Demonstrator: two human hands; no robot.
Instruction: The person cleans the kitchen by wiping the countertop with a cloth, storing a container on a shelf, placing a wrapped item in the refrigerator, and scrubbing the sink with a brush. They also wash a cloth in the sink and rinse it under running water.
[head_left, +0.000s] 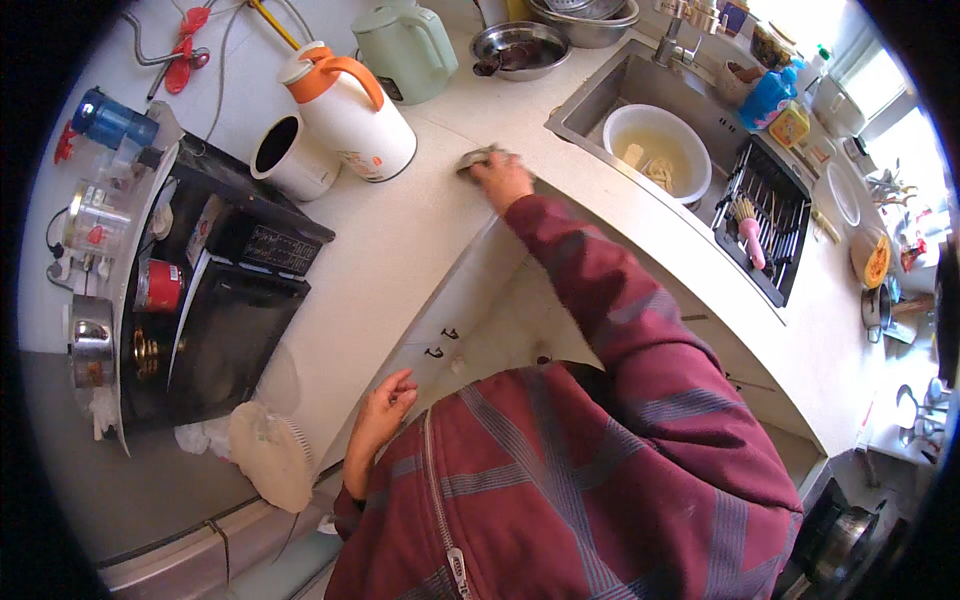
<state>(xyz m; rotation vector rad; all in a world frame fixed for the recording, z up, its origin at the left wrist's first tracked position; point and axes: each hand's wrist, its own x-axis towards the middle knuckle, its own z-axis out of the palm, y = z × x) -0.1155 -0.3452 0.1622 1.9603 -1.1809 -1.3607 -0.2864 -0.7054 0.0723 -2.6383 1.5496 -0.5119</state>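
Stretched forward over the corner of the pale countertop (390, 225), my right hand (506, 178) presses on a greyish cloth (474, 158). The hand and cloth are slightly blurred. My left hand (386, 412) hangs beside my body near the counter's front edge, holding nothing, its fingers loosely bent and apart. To the left of the cloth stands a white thermos jug (364, 124) with an orange handle. The steel sink (585, 97) lies to its right, with a white basin (619, 124) of cloudy water and pale pieces inside.
A white canister (300, 169) and a light green electric kettle (409, 52) flank the jug. At left sits a black microwave oven (240, 330). A steel bowl (517, 71) stands behind the cloth. A black rack (780, 247) with a pink-handled brush (750, 236) spans the sink's right end.
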